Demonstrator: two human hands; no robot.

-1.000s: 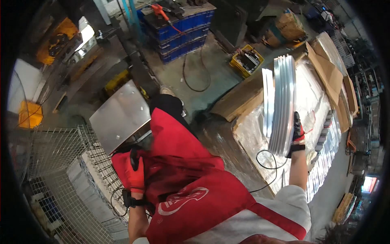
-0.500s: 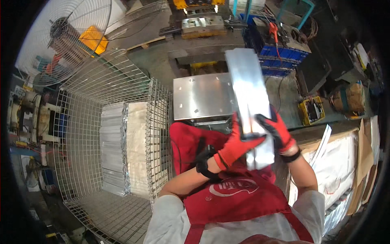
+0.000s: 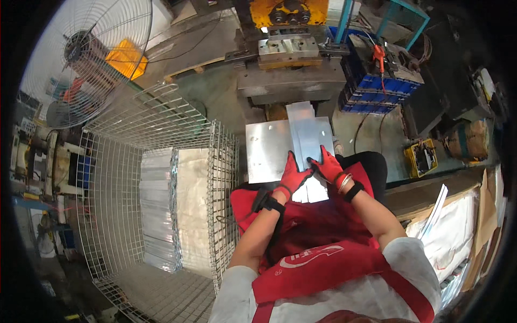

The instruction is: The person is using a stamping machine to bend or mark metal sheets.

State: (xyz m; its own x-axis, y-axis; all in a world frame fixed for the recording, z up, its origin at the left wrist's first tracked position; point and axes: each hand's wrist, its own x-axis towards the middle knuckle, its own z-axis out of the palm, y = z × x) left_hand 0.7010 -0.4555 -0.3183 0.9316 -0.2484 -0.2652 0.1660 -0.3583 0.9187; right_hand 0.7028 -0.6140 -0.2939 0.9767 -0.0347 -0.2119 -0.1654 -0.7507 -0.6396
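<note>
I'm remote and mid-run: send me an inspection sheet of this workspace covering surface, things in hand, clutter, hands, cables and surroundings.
Surface: flat metal plate, metal strips over it; contact unclear.
Things in hand: the metal strips, long, held at the end nearest the person; count unclear.
Clutter: red tool on blue crates; yellow bin on the floor, contents unclear.
Hands: left hand and right hand, gloved, both closed on the strips.
Cables: red cord hanging from the red tool.
Surroundings: wire cage with stacked grey pieces at left, fan beyond, machine ahead, carton at right.
</note>
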